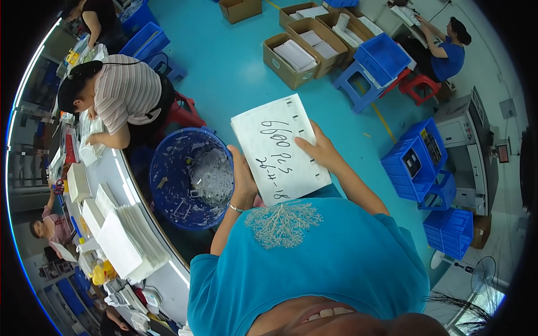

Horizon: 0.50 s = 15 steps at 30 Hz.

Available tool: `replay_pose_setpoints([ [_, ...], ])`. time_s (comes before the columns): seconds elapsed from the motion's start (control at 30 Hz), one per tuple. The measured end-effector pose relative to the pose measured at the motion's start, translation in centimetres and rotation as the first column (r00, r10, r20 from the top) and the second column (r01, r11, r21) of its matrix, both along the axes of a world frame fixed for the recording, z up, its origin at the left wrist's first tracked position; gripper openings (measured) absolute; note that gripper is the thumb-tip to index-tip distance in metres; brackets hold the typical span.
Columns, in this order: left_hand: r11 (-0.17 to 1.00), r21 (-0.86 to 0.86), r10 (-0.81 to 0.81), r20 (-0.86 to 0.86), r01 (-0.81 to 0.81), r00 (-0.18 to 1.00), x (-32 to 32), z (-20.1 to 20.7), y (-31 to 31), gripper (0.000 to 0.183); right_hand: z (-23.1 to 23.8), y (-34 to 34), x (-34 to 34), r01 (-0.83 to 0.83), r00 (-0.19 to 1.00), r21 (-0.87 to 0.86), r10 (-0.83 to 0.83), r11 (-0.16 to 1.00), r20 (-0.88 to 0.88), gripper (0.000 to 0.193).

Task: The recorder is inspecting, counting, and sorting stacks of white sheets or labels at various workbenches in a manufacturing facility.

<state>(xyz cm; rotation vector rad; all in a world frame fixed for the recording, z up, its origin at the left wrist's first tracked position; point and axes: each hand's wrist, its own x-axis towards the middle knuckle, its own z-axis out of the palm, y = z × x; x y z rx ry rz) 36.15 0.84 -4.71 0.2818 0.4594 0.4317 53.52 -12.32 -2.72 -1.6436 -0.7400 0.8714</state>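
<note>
In front of my chest I hold a flat bundle of white paper sheets (pixel 280 151), tilted a little, with dark handwriting across its face. A row of small dark marks runs down its right edge. My left hand (pixel 242 178) grips the lower left edge, fingers mostly hidden behind the paper. At the right edge my right hand (pixel 320 147) has its thumb on the face and its fingers behind. How many sheets there are, I cannot tell. Just left of my left hand stands a round blue bin (pixel 174 193) with white paper scraps and shreds inside.
A long white worktable (pixel 174 274) curves along my left, bearing a paper stack (pixel 126 241). A person in a striped shirt (pixel 129 89) leans over it. Cardboard boxes (pixel 291 61), a blue stool (pixel 358 84) and blue crates (pixel 412 162) stand ahead and to the right.
</note>
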Motion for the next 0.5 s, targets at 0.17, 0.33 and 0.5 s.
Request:
replay_pose_setpoints([
  [0.17, 0.925, 0.355, -0.083, -0.159, 0.135, 0.984, 0.8, 1.3, 3.1, 0.06, 1.8, 2.4, -0.8, 0.121, 0.99, -0.028, -0.119, 0.992, 0.074, 0.073],
  [0.33, 0.92, 0.355, -0.115, -0.161, 0.166, 0.98, 1.1, 3.1, 5.6, 0.06, 2.8, 4.1, 0.4, 0.116, 0.98, -0.017, -0.111, 0.993, 0.163, 0.073],
  [0.5, 0.869, 0.393, -0.233, -0.211, 0.3, 0.949, 1.7, 2.5, 7.7, 0.058, 3.1, 7.7, 4.7, 0.182, 0.934, 0.229, -0.096, 0.956, -0.343, 0.057],
])
